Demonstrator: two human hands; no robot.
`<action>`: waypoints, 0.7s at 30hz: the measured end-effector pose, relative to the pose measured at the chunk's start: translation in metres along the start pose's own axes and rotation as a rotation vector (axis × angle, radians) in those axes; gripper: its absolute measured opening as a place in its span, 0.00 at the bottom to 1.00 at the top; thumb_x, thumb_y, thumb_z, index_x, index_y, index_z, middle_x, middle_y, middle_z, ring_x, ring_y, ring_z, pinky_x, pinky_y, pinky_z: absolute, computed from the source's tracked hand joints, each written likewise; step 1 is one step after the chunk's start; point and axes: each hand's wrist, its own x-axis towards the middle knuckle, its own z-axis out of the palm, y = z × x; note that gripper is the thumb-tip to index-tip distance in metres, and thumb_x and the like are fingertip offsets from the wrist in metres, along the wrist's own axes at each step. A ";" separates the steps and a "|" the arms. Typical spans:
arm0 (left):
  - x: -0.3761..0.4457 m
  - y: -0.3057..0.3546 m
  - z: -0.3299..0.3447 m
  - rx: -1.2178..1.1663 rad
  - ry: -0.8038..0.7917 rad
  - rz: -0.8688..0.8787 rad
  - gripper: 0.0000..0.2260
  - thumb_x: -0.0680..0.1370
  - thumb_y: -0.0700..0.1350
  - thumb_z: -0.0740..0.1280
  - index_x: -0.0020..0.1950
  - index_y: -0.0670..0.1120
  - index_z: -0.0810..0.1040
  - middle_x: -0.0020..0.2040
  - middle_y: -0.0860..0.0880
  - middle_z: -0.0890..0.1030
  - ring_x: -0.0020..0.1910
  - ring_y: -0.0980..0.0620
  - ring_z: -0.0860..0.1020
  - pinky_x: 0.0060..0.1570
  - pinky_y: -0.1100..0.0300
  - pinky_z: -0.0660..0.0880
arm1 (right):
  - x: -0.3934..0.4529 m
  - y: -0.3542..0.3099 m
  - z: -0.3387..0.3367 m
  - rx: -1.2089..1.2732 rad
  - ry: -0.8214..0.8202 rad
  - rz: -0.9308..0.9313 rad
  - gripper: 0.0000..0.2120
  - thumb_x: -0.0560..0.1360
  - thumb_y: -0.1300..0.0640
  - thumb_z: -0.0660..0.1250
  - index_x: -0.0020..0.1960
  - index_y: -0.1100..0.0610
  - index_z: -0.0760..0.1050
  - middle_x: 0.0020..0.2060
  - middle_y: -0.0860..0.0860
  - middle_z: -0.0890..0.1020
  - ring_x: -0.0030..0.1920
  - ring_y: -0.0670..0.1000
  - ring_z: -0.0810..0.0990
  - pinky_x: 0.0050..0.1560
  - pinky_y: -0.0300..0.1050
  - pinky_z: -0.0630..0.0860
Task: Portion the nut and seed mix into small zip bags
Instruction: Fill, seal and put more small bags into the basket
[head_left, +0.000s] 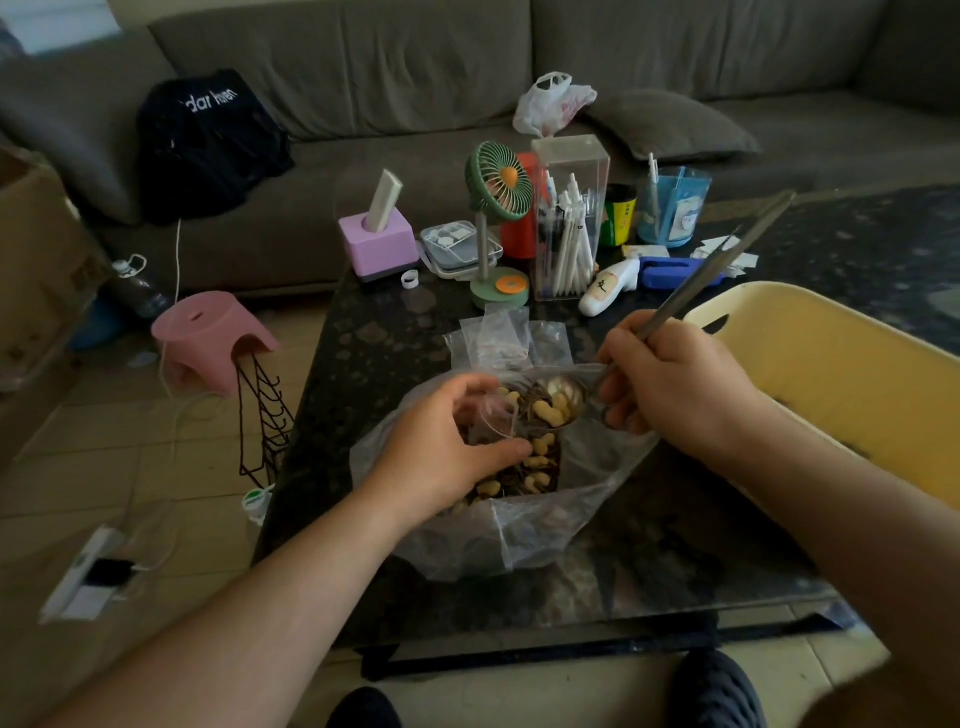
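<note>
The left hand (441, 447) sits inside the mouth of a large clear plastic bag (519, 525) at the centre of the dark worktop (374, 364). Its fingers (467, 389) and thumb are curled and pinch a small zip bag (498, 415), holding it open above the nut and seed mix (524, 470). The mix, pale peanuts among dark seeds, lies in the large bag, just at 3 o'clock from the left palm.

The right hand (670, 387), at 3 o'clock from the left, has its fingers wrapped closed around the handle of a long metal ladle (717, 280). The handle runs up towards 1 o'clock. The ladle's bowl, loaded with peanuts, is at the small bag's opening, between the two hands.

A stack of empty small zip bags (506, 338) lies on the worktop at 12 o'clock from the large bag, touching its far edge. A yellow tub (831, 374) stands at 3 o'clock, just beside the right forearm.

Further out at 12 o'clock stand a green desk fan (498, 187), a clear box of pens (569, 218) and a purple block holder (376, 241). A pink stool (208, 332) stands on the floor at 10 o'clock, beside the worktop. A grey sofa (467, 67) runs behind.
</note>
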 end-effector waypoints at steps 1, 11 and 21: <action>0.000 0.000 0.002 0.010 0.004 0.005 0.32 0.68 0.56 0.83 0.70 0.61 0.76 0.62 0.63 0.82 0.64 0.65 0.78 0.67 0.53 0.79 | -0.002 -0.003 -0.002 -0.006 0.009 -0.014 0.13 0.86 0.49 0.59 0.50 0.52 0.79 0.38 0.53 0.86 0.36 0.51 0.87 0.39 0.48 0.85; 0.004 0.014 0.026 0.029 0.068 -0.020 0.31 0.73 0.48 0.81 0.73 0.59 0.74 0.61 0.66 0.74 0.58 0.68 0.73 0.46 0.76 0.65 | -0.018 -0.022 -0.004 -0.258 0.114 -0.338 0.12 0.86 0.50 0.59 0.47 0.50 0.77 0.36 0.49 0.83 0.37 0.48 0.82 0.44 0.56 0.81; 0.007 0.012 0.030 -0.026 0.092 -0.035 0.30 0.73 0.47 0.81 0.73 0.56 0.75 0.50 0.68 0.77 0.47 0.78 0.72 0.41 0.83 0.68 | -0.012 -0.014 0.012 -0.499 0.119 -0.618 0.14 0.84 0.47 0.53 0.53 0.52 0.75 0.38 0.47 0.78 0.38 0.52 0.78 0.40 0.58 0.78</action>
